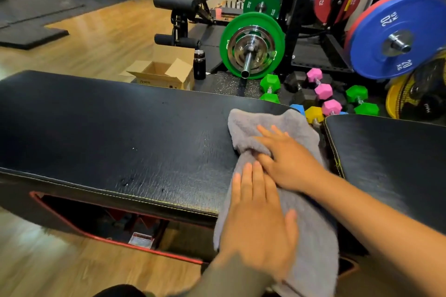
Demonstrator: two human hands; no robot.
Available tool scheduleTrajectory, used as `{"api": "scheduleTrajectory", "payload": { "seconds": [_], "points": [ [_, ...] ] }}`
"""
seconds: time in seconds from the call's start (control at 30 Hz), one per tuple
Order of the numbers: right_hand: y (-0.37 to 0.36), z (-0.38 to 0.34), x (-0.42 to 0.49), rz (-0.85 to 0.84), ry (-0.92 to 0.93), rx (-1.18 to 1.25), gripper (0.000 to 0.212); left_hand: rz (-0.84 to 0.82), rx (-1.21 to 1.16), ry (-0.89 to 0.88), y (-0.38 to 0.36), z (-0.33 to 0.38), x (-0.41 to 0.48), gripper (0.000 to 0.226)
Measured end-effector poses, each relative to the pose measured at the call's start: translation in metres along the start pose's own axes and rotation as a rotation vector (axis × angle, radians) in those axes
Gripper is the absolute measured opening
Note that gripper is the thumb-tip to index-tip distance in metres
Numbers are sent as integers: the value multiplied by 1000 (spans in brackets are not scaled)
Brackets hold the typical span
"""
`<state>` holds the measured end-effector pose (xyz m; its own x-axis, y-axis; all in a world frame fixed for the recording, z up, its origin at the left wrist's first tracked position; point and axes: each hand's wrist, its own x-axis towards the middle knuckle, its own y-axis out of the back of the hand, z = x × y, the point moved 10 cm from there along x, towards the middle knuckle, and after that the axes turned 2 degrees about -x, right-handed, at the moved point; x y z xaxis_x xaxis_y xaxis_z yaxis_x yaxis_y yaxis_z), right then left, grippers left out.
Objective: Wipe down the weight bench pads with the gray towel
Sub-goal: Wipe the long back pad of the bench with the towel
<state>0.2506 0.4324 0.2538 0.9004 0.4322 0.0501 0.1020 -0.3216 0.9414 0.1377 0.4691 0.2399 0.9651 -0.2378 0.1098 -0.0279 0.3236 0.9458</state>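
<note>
A gray towel (311, 219) lies across the right end of the long black bench pad (120, 137) and hangs over its near edge. My left hand (258, 214) lies flat on the towel at the near edge, fingers straight. My right hand (287, 159) presses the towel further back, its thumb tucked against a bunched fold. A second, shorter black pad (391, 161) sits to the right, across a narrow gap. Small wet specks show on the long pad.
Behind the bench stand an open cardboard box (164, 75), a black bottle (199, 65), a barbell with green plates (251, 46), coloured dumbbells (323, 94) and blue plates (395, 36). Another bench (188, 0) stands farther back. Wooden floor lies to the left.
</note>
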Motion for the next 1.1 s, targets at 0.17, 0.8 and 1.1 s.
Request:
{"api": "scheduleTrajectory", "payload": {
  "seconds": [0.17,0.8,1.1],
  "points": [
    [2,37,96,-26,-72,-81,44,-86,41,54,9,-39,89,75],
    [-14,-59,15,-52,314,11,52,66,-18,190,-2,-30,-8,83],
    [5,6,141,40,-55,-122,43,-71,75,169,19,-77,114,79]
  ]
}}
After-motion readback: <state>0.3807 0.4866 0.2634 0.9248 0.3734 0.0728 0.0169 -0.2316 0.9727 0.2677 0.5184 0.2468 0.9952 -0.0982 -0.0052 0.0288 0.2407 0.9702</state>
